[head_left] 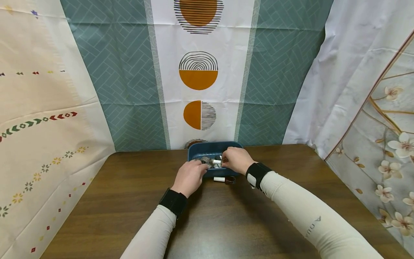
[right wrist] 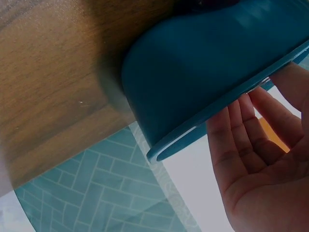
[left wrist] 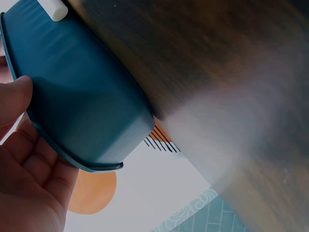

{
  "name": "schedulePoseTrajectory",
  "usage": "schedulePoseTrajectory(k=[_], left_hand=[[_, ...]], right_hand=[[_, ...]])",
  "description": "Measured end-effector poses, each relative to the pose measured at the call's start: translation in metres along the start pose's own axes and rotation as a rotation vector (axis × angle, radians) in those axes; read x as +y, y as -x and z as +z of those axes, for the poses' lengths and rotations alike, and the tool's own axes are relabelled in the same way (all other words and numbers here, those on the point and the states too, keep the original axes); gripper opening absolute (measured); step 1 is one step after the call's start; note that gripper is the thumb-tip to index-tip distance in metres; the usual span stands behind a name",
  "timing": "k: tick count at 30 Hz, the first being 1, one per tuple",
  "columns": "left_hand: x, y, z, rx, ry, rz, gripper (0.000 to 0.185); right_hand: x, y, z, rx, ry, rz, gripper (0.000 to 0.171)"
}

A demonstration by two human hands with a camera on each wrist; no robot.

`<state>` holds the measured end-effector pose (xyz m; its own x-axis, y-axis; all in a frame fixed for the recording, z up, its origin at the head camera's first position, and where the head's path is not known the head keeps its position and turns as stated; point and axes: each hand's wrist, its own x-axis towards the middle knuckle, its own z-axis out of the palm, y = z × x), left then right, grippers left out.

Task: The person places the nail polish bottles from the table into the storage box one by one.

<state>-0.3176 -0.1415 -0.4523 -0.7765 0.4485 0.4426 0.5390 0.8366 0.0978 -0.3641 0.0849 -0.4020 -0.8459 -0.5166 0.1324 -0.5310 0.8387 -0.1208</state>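
Observation:
A dark blue plastic bin (head_left: 215, 172) stands at the table's back edge, holding several small bottles with white caps and clear or dark bodies. My left hand (head_left: 191, 176) reaches over its front left rim, thumb (left wrist: 19, 94) at the rim. Beside those fingertips is a clear, dark-tinted piece (head_left: 205, 159); whether they grip it I cannot tell. From the right, my right hand (head_left: 238, 159) reaches in and pinches a small brown bottle with a white cap (head_left: 217, 162). Another brown bottle with a white cap (head_left: 220, 179) lies on the table against the bin's front.
The brown wooden table (head_left: 129, 201) spreads out in front of the bin. A patterned curtain (head_left: 136, 90) hangs right behind the bin, with cloths at the left and right sides. Both wrists wear black straps.

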Motion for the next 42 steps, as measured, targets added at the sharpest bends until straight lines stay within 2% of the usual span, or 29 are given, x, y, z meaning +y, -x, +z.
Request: schedulePoseTrajectory(k=[12,29,42], left_hand=[[0.0006,-0.0006,-0.0001,-0.012,0.015,-0.006,0.015],[0.0005,0.0004,0.0014,0.000,-0.003,0.001,0.014],[0.0003,-0.0008,0.0000,-0.008,0.009,-0.016,0.013]], right_hand=[[-0.0012,-0.0026,-0.0007,-0.048,-0.040,0.002,0.007],[0.0010,-0.0045,0.0036,-0.052,-0.059,0.007,0.007],[0.0016,-0.0064,0.0026,-0.064,-0.065,0.059,0.021]])
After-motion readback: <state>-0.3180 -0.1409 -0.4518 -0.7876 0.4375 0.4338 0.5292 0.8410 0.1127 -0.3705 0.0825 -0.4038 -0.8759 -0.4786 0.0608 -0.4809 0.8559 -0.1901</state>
